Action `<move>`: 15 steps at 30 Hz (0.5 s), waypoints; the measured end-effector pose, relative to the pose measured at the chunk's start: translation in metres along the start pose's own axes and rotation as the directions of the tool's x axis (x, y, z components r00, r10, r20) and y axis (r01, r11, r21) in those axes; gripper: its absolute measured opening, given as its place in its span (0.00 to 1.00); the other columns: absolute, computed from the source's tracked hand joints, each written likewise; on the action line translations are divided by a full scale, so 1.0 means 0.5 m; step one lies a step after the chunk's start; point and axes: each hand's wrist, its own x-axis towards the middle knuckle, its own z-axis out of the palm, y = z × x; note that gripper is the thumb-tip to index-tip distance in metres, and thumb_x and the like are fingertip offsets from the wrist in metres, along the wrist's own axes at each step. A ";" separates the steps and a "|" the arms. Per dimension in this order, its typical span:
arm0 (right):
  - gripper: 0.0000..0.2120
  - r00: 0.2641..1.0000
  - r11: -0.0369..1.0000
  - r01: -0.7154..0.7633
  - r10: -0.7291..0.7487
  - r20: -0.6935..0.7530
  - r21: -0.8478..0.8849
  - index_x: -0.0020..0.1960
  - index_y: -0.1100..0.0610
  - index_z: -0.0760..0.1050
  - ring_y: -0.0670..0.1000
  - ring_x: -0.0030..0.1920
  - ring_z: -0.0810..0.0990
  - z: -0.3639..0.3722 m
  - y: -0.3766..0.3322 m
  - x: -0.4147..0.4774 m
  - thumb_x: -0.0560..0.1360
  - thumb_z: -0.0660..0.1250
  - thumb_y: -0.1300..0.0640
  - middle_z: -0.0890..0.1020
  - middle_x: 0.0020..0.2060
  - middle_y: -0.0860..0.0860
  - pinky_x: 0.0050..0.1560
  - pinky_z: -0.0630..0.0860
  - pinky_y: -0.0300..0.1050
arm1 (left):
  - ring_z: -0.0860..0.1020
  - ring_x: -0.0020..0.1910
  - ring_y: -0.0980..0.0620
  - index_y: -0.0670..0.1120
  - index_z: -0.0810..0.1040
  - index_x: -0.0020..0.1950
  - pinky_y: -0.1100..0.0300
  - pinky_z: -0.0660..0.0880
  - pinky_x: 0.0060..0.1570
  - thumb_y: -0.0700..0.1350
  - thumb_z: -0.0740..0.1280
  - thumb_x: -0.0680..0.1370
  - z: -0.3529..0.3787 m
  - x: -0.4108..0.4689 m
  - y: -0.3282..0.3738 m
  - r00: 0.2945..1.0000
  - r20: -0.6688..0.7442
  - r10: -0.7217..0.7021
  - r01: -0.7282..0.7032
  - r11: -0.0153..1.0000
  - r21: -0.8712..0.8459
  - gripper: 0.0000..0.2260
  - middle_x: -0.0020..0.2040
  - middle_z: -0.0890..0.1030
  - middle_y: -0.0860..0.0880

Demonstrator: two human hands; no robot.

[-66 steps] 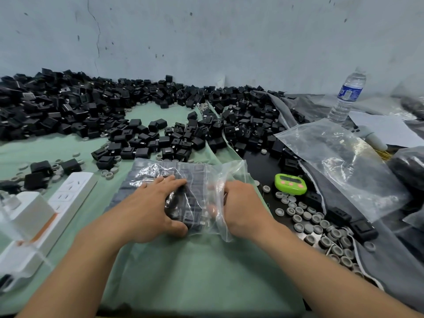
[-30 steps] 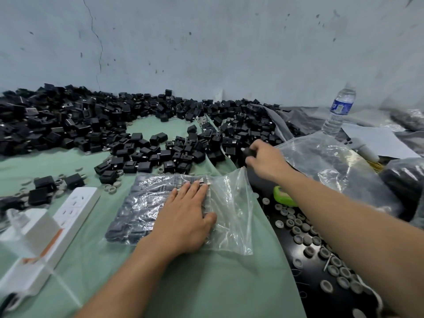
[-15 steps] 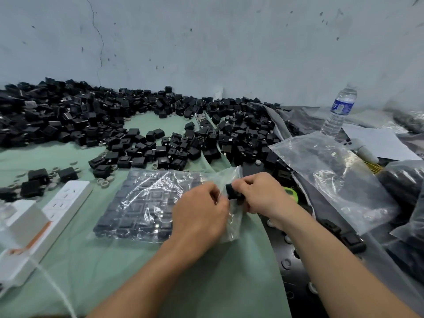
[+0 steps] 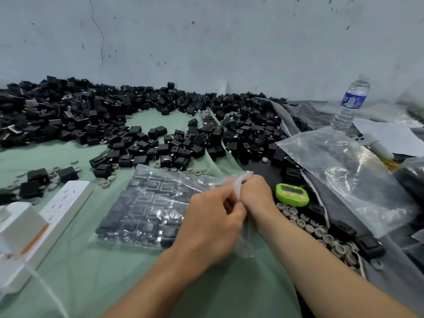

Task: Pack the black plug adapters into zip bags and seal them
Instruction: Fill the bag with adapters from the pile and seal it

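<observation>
Near the middle of the green cloth (image 4: pixel 75 278), a clear zip bag (image 4: pixel 167 210) is lying flat, and the black plug adapters (image 4: pixel 137 216) inside it are sitting in tidy rows. The bag's mouth is facing right, and the 2 hands are meeting there. The left hand (image 4: pixel 211 223) is curling its fingers and pinching the plastic at the open edge. The right hand (image 4: pixel 255 193) is touching the left hand and gripping the same edge a little farther away, with a bunched fold of plastic sticking up above its knuckles. The fingers are covering the zip strip, so it cannot be told whether it is pressed closed.

Beyond the bag, a heap (image 4: pixel 96 120) of more such adapters is spreading from the far left to the far right along the foot of the wall (image 4: pixel 206 42). To the left, 1 white power strip (image 4: pixel 64 200) is lying beside the bag, with a white box (image 4: pixel 20 223) nearer the person. To the right, a green timer (image 4: pixel 291 195) is lying just beside the right hand, and small grey rings (image 4: pixel 305 226) are lying scattered near it on a dark surface. Farther right, empty clear bags (image 4: pixel 348 177) are lying in a loose stack, and 1 water bottle (image 4: pixel 350 104) is standing upright at the far right.
</observation>
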 end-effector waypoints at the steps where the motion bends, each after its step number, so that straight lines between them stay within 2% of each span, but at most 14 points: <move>1: 0.09 0.999 0.997 0.045 -0.047 -0.028 -0.059 0.42 0.59 0.82 0.56 0.39 0.77 -0.002 0.000 -0.002 0.74 0.71 0.53 0.84 0.39 0.55 0.36 0.69 0.42 | 0.75 0.32 0.59 0.54 0.77 0.36 0.64 0.68 0.30 0.54 0.66 0.72 -0.005 0.007 -0.003 1.000 0.006 0.015 -0.015 1.000 0.009 0.07 0.32 0.78 0.61; 3: 0.08 0.988 0.979 0.132 -0.143 -0.062 -0.153 0.37 0.57 0.80 0.58 0.38 0.78 -0.004 -0.001 -0.014 0.74 0.69 0.56 0.82 0.34 0.52 0.33 0.69 0.43 | 0.74 0.31 0.60 0.55 0.77 0.35 0.66 0.65 0.30 0.54 0.63 0.76 -0.022 0.033 -0.021 0.998 -0.044 0.048 -0.045 0.997 0.067 0.11 0.32 0.78 0.61; 4: 0.08 0.981 0.971 0.160 -0.176 -0.079 -0.176 0.36 0.57 0.79 0.59 0.37 0.79 -0.002 -0.002 -0.021 0.73 0.68 0.56 0.81 0.33 0.53 0.33 0.70 0.44 | 0.75 0.35 0.61 0.56 0.79 0.38 0.67 0.67 0.33 0.52 0.63 0.79 -0.036 0.050 -0.034 0.997 -0.068 0.045 -0.036 0.992 0.119 0.11 0.34 0.79 0.61; 5: 0.09 0.976 0.963 0.177 -0.199 -0.093 -0.204 0.37 0.57 0.80 0.61 0.38 0.79 0.000 -0.003 -0.028 0.74 0.66 0.56 0.81 0.34 0.54 0.36 0.73 0.46 | 0.77 0.41 0.62 0.57 0.81 0.46 0.66 0.72 0.41 0.50 0.63 0.81 -0.049 0.067 -0.050 0.997 -0.065 0.032 -0.019 0.981 0.194 0.08 0.41 0.81 0.62; 6: 0.09 0.969 0.949 0.189 -0.222 -0.110 -0.251 0.40 0.57 0.81 0.61 0.39 0.79 0.003 -0.003 -0.034 0.74 0.65 0.55 0.82 0.36 0.55 0.39 0.75 0.49 | 0.77 0.51 0.59 0.57 0.81 0.56 0.61 0.74 0.53 0.49 0.63 0.82 -0.061 0.083 -0.066 1.000 -0.027 0.015 -0.006 0.960 0.279 0.09 0.52 0.82 0.61; 7: 0.10 0.961 0.932 0.202 -0.249 -0.125 -0.301 0.41 0.56 0.81 0.62 0.40 0.79 0.005 -0.002 -0.038 0.76 0.64 0.54 0.82 0.37 0.55 0.40 0.75 0.50 | 0.75 0.61 0.55 0.55 0.78 0.66 0.56 0.71 0.64 0.48 0.62 0.83 -0.068 0.094 -0.084 0.999 0.052 -0.007 -0.012 0.936 0.351 0.13 0.62 0.80 0.57; 9: 0.13 0.941 0.912 0.242 -0.304 -0.148 -0.332 0.37 0.55 0.77 0.61 0.38 0.78 0.005 0.005 -0.042 0.78 0.61 0.54 0.80 0.35 0.55 0.37 0.70 0.49 | 0.65 0.74 0.54 0.54 0.66 0.78 0.52 0.56 0.76 0.52 0.59 0.84 -0.073 0.105 -0.113 0.967 0.247 -0.061 -0.056 0.897 0.439 0.21 0.75 0.70 0.53; 11: 0.16 0.917 0.902 0.298 -0.361 -0.168 -0.311 0.32 0.55 0.71 0.58 0.34 0.76 -0.001 0.009 -0.044 0.78 0.60 0.55 0.77 0.30 0.51 0.33 0.64 0.48 | 0.51 0.81 0.53 0.55 0.54 0.83 0.51 0.44 0.80 0.58 0.52 0.85 -0.068 0.109 -0.130 0.929 0.359 -0.087 -0.113 0.858 0.501 0.26 0.82 0.57 0.52; 12: 0.14 0.903 0.891 0.342 -0.399 -0.158 -0.298 0.33 0.54 0.73 0.56 0.34 0.77 -0.004 0.012 -0.043 0.77 0.61 0.55 0.78 0.29 0.48 0.33 0.66 0.47 | 0.47 0.82 0.53 0.56 0.49 0.83 0.50 0.41 0.80 0.60 0.50 0.85 -0.065 0.110 -0.137 0.919 0.384 -0.088 -0.140 0.838 0.527 0.28 0.83 0.52 0.52; 14: 0.05 0.888 0.863 0.415 -0.453 -0.078 -0.287 0.43 0.50 0.80 0.50 0.38 0.80 -0.009 0.016 -0.044 0.74 0.66 0.52 0.83 0.35 0.45 0.39 0.74 0.44 | 0.44 0.82 0.53 0.56 0.46 0.83 0.49 0.39 0.80 0.63 0.49 0.84 -0.061 0.112 -0.142 0.905 0.416 -0.087 -0.180 0.809 0.560 0.30 0.83 0.48 0.53; 15: 0.05 0.890 0.856 0.432 -0.455 -0.017 -0.285 0.48 0.47 0.81 0.48 0.40 0.81 -0.010 0.017 -0.047 0.73 0.68 0.51 0.84 0.37 0.44 0.43 0.77 0.43 | 0.44 0.82 0.54 0.56 0.45 0.83 0.49 0.40 0.80 0.64 0.49 0.83 -0.061 0.114 -0.140 0.900 0.427 -0.086 -0.192 0.802 0.565 0.31 0.83 0.48 0.54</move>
